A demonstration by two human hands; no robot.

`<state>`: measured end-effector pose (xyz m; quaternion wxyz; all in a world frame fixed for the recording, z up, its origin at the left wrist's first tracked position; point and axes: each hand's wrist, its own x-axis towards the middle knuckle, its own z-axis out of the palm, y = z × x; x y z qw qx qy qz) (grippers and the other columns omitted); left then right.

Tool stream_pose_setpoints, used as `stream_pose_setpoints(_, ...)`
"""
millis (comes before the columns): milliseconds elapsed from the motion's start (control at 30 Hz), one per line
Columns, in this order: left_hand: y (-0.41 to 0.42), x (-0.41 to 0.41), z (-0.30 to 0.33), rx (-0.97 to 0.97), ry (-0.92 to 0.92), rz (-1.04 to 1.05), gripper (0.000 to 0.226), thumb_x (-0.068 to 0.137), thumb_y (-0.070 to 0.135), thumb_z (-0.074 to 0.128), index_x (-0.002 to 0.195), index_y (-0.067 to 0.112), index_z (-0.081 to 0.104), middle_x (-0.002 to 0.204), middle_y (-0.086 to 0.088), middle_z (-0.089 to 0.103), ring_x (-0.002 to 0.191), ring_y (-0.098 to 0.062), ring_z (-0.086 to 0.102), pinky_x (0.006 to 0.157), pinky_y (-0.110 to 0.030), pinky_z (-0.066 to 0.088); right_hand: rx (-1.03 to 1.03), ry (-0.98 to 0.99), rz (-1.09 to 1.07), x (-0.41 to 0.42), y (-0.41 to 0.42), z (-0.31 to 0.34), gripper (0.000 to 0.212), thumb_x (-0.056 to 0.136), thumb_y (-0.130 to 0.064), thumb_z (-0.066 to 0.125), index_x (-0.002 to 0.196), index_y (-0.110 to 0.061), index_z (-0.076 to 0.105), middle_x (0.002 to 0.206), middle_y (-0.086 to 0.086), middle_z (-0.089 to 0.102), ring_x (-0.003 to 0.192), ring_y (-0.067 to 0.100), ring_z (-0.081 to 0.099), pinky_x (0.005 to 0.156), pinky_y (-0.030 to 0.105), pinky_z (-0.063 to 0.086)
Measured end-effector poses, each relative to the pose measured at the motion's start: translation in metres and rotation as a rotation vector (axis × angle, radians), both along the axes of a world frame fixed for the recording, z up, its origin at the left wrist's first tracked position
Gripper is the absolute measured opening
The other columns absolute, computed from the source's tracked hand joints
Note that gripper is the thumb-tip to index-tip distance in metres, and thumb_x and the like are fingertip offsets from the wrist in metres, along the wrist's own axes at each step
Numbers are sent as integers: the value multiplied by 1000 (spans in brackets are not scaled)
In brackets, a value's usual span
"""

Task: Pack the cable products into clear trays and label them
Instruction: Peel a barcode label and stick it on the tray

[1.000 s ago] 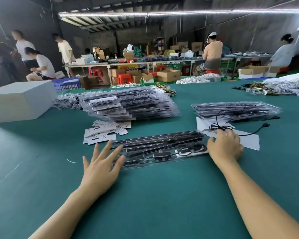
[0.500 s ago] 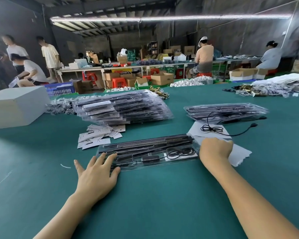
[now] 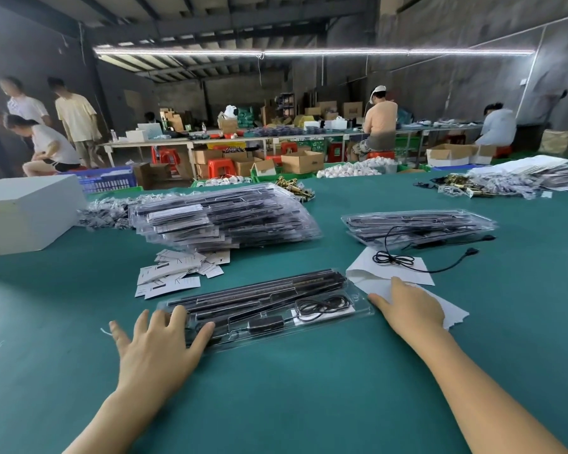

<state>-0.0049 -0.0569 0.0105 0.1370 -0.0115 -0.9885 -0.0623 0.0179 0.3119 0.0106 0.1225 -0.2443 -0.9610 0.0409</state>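
Dim hall under overhead strip lights (image 3: 312,52) (wide-angle bowing, blurred edges)

Your bench is a green table (image 3: 276,404). At its far left stands a white box (image 3: 23,214). Past the far edge you have a blue crate (image 3: 109,180), red stools (image 3: 222,167) and open cardboard boxes (image 3: 302,162) on the floor. A long worktable (image 3: 184,144) runs behind them, loaded with cartons. Three people (image 3: 50,126) gather at your left; two seated workers (image 3: 379,122) face away at your right. A light strip (image 3: 309,52) spans the ceiling. Brass fittings (image 3: 294,188) lie near the table's far edge.
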Motion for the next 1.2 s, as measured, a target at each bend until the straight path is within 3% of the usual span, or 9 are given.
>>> stream_pose_setpoints(200, 0, 0, -4, 87, 4, -41, 39, 89, 64, 36, 95, 26, 44, 104, 0, 51, 115, -25, 49, 110, -65, 12, 198, -79, -6, -1, -21, 10, 20, 98, -22, 43, 115, -15, 50, 113, 2, 64, 104, 24, 60, 69, 29, 32)
stream_pose_setpoints(300, 1, -1, -4, 93, -12, -43, 41, 89, 63, 35, 101, 25, 46, 109, -1, 51, 116, -26, 50, 111, -64, 12, 165, -28, -53, 3, -22, 14, 28, 87, -4, 48, 113, -14, 46, 105, 3, 65, 91, 25, 63, 62, 27, 33)
stream_pose_setpoints(500, 1, -1, -6, 93, 5, -44, 44, 90, 60, 40, 106, 21, 51, 112, -6, 51, 120, -29, 46, 111, -65, 13, -52, 488, -60, 18, -17, 22, 26, 90, -3, 53, 116, -5, 50, 97, 16, 63, 79, 35, 61, 56, 31, 34)
stream_pose_setpoints(633, 4, -1, -8, 147, 208, -135, 52, 90, 48, 54, 115, 4, 60, 121, -20, 53, 128, -42, 40, 105, -70, 20, -102, 813, 257, 21, -58, 30, 30, 87, -4, 64, 115, -1, 54, 89, 17, 63, 62, 30, 58, 47, 33, 44)
stream_pose_setpoints(800, 11, 7, -1, 197, 403, -415, 59, 87, 44, 42, 120, -3, 59, 119, -21, 58, 122, -45, 48, 101, -63, 37, 115, 863, 737, 25, -109, 20, 57, 74, 6, 72, 123, -13, 49, 81, 8, 62, 62, 26, 57, 51, 33, 49)
stream_pose_setpoints(900, 18, 17, 2, 439, 279, -504, 51, 97, 46, 44, 128, 7, 55, 124, -5, 61, 120, -22, 56, 99, -34, 43, 244, 809, 922, 28, -121, 12, 57, 70, 9, 72, 121, -14, 61, 85, 8, 65, 67, 26, 58, 60, 34, 51)
stream_pose_setpoints(967, 26, 25, 6, 735, 96, -535, 57, 86, 56, 50, 127, 16, 55, 115, 11, 67, 106, -2, 62, 89, -17, 47, 292, 788, 962, 30, -125, 10, 53, 69, 8, 73, 117, -12, 67, 89, 9, 66, 71, 27, 60, 63, 35, 52)
stream_pose_setpoints(1100, 40, 27, 6, 1103, -153, -542, 46, 78, 46, 66, 118, 24, 59, 101, 9, 72, 94, -10, 69, 83, -31, 56, 272, 756, 1038, 34, -131, 9, 51, 72, 2, 71, 120, -15, 65, 94, 9, 64, 75, 27, 60, 67, 35, 53)
stream_pose_setpoints(1200, 39, 25, 7, 1325, -163, -461, 16, 94, 21, 55, 107, 16, 64, 93, -8, 74, 86, -23, 71, 73, -32, 58, 273, 703, 1092, 37, -134, 9, 43, 78, -5, 61, 120, -14, 64, 97, 8, 62, 74, 25, 55, 64, 34, 50)
